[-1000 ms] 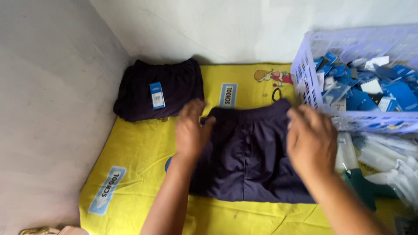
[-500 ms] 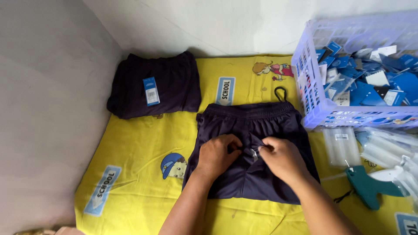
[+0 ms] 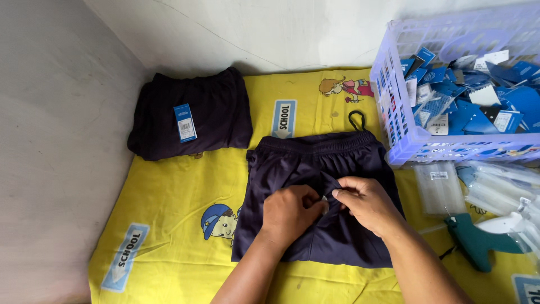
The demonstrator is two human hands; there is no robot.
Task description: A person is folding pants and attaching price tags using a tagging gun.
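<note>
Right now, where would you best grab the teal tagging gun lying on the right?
Probably by its handle, coming from above. The tagging gun lies flat beside the clear packets, its thick handle uncovered, while both hands pinch the dark shorts.

**A Yellow Cloth in a Grey Corner**

The floor point(image 3: 50, 169) was grey and smooth. It ran up to a pale wall point(image 3: 236, 28) at the back. A bright yellow cloth point(image 3: 169, 191) lay flat on the floor, with its back edge close to the wall. The cloth had cartoon children and little blue signs on it. Soft daylight fell over it all, and a dark shadow sat along the back edge of the cloth where the wall met the floor.
</note>
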